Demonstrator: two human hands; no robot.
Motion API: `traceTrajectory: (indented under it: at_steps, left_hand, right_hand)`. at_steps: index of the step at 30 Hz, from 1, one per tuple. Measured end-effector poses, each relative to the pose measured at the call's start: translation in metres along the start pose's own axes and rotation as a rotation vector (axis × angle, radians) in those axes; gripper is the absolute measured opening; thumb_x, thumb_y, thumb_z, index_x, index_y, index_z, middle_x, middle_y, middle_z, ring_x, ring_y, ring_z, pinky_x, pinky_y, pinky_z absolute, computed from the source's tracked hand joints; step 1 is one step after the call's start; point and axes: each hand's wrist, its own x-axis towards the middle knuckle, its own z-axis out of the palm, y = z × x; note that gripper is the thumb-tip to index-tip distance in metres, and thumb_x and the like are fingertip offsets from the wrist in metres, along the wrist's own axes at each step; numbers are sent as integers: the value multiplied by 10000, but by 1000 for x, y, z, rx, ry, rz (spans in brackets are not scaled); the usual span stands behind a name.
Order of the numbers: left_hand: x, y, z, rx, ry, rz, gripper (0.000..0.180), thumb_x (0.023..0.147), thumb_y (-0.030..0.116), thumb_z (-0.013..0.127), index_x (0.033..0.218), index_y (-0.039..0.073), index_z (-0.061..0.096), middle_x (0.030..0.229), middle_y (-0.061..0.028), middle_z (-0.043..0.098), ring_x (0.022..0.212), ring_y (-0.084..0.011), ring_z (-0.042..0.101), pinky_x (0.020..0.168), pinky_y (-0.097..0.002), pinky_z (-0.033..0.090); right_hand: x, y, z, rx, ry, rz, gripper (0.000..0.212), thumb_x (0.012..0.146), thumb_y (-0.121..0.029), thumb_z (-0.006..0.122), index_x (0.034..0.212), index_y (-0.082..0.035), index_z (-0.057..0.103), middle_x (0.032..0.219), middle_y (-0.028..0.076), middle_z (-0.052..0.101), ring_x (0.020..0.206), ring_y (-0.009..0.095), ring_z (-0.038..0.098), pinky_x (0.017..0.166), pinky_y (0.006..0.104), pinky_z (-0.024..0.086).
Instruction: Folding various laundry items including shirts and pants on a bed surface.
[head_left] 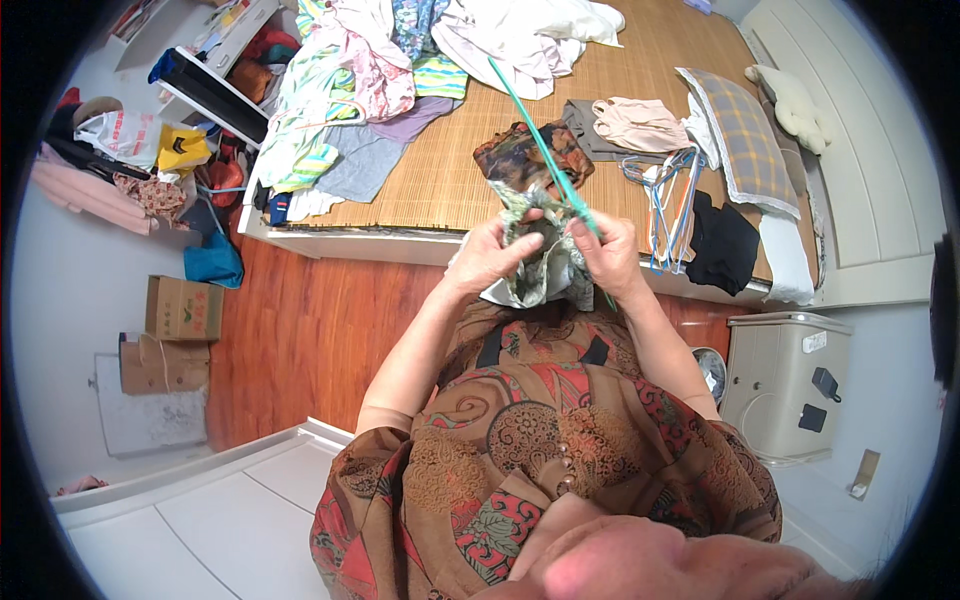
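Over my lap, my left hand [484,258] is closed on one edge of a green-and-grey patterned garment [540,275], which is bunched up with its opening toward me. My right hand [610,256] grips a thin green clothes hanger [533,128], seen nearly edge-on and slanting away over the bed; its fingers also touch the garment's right side. Just beyond my hands a dark flowered piece of clothing [530,153] lies on the bed. How far the hanger reaches into the garment is hidden by cloth and fingers.
A bed with a woven mat [660,40] holds a heap of clothes [350,80] at left. On its right lie loose hangers [668,205], a pink garment [640,124], a black garment [724,243] and a plaid pillow [742,140]. A beige cabinet [785,375] stands right, cardboard boxes [185,308] left.
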Motion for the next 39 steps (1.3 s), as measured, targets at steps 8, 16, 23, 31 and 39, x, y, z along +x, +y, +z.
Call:
traceTrajectory:
  at_steps: [8, 16, 23, 31, 39]
  left_hand:
    - [7, -6, 12, -65, -60, -23, 273, 840, 331, 675, 891, 78, 585, 644, 76, 478, 542, -23, 410, 469, -211, 307]
    - [13, -16, 22, 131, -184, 1, 189, 863, 243, 638, 821, 65, 589, 644, 83, 483, 559, -8, 398, 468, -205, 306]
    - [19, -23, 41, 127, -350, -63, 161, 877, 193, 618, 829, 39, 606, 661, 74, 507, 602, -26, 429, 520, -227, 369]
    - [31, -45, 55, 382, -536, 13, 122, 870, 106, 602, 903, -8, 630, 705, 39, 580, 673, -46, 485, 610, -262, 446]
    - [61, -35, 73, 100, -527, -122, 136, 887, 109, 613, 983, 18, 644, 854, 31, 640, 768, -42, 552, 697, -240, 472]
  right_hand:
    - [3, 8, 14, -332, -141, -23, 312, 856, -291, 632, 768, 8, 617, 580, 174, 552, 511, 247, 583, 490, 350, 432]
    - [10, 15, 11, -620, 8, -46, 264, 861, -222, 592, 745, 15, 584, 700, 223, 590, 664, 400, 585, 559, 432, 444]
    - [24, 46, -4, -236, 127, 109, 292, 908, -207, 546, 734, 25, 585, 666, 165, 615, 524, 240, 589, 506, 367, 446]
    - [60, 69, -84, 681, 656, 116, 272, 947, -256, 526, 942, 4, 606, 698, 57, 595, 524, 113, 528, 450, 249, 408]
    - [38, 102, -142, 705, 853, 177, 285, 966, -214, 475, 1044, 46, 564, 692, 55, 548, 500, 101, 462, 425, 239, 368]
